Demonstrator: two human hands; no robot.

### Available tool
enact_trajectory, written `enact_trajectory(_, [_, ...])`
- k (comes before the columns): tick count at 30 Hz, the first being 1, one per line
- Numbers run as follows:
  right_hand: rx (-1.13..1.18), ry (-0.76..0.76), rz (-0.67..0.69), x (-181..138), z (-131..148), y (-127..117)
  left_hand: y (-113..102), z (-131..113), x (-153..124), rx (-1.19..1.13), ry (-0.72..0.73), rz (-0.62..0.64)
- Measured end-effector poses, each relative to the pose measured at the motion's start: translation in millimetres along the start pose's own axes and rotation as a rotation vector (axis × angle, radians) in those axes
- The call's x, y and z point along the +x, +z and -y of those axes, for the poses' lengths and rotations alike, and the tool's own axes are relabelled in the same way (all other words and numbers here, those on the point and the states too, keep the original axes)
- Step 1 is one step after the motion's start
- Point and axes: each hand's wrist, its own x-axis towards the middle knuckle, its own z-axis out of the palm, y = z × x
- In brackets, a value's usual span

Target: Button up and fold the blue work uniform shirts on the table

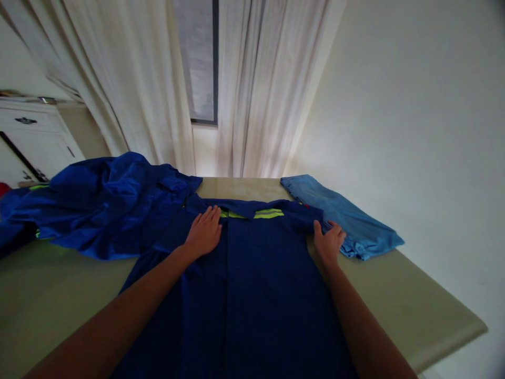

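A dark blue work jacket with a yellow-green reflective strip across the chest lies spread out in front of me, its collar at the far end. My left hand rests flat on the jacket's upper left part, beside the collar, fingers stretched out. At the jacket's right shoulder or sleeve, my right hand grips the edge of the cloth between thumb and fingers. Part of that sleeve is hidden by the hand.
A crumpled blue garment with reflective trim is heaped on the left, touching the jacket. Folded light blue trousers or similar cloth lie at the right, by the wall. The pale surface ends at the right. Curtains hang behind; a white cabinet stands left.
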Motion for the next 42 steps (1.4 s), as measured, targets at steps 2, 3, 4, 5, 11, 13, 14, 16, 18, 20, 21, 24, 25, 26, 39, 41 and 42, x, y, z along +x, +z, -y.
enact_trajectory(2, [0.002,0.017,0.080,0,-2,1,8,-46,6,-0.099,0.105,0.002])
enact_trajectory(3, [-0.002,0.000,0.131,1,-2,3,12,-67,8,-0.143,0.153,0.016])
enact_trajectory(4, [-0.008,-0.021,0.170,3,-1,4,18,-86,9,-0.181,0.193,0.027])
enact_trajectory(5, [-0.016,-0.042,0.192,5,-1,5,23,-103,10,-0.213,0.225,0.034])
enact_trajectory(11, [0.024,-0.131,0.139,16,-7,4,55,-141,4,-0.274,0.290,0.076])
enact_trajectory(13, [0.071,-0.247,0.061,12,-1,2,58,-139,2,-0.276,0.290,0.071])
enact_trajectory(14, [0.090,-0.329,0.033,8,5,1,56,-139,3,-0.278,0.293,0.071])
enact_trajectory(16, [0.087,-0.509,0.054,-2,19,-2,50,-139,10,-0.287,0.290,0.076])
enact_trajectory(18, [0.031,-0.682,0.186,-13,34,-5,42,-144,25,-0.334,0.216,0.079])
enact_trajectory(20, [-0.046,-0.838,0.358,-24,47,-8,36,-151,44,-0.474,0.039,0.081])
enact_trajectory(21, [-0.083,-0.903,0.432,-28,51,-8,35,-155,54,-0.576,-0.054,0.073])
enact_trajectory(24, [-0.175,-1.020,0.565,-36,58,-8,44,-166,72,-0.892,-0.133,-0.035])
enact_trajectory(25, [-0.199,-1.035,0.584,-37,59,-7,50,-169,74,-0.950,-0.081,-0.085])
enact_trajectory(26, [-0.214,-1.045,0.593,-37,58,-6,56,-171,74,-0.975,-0.004,-0.124])
enact_trajectory(39, [0.052,-0.955,0.532,-38,56,-4,67,-166,69,-0.821,0.259,0.005])
enact_trajectory(41, [0.079,-0.837,0.457,-36,55,-5,70,-166,70,-0.806,0.273,0.017])
enact_trajectory(42, [0.103,-0.760,0.389,-34,53,-5,71,-166,70,-0.807,0.266,0.012])
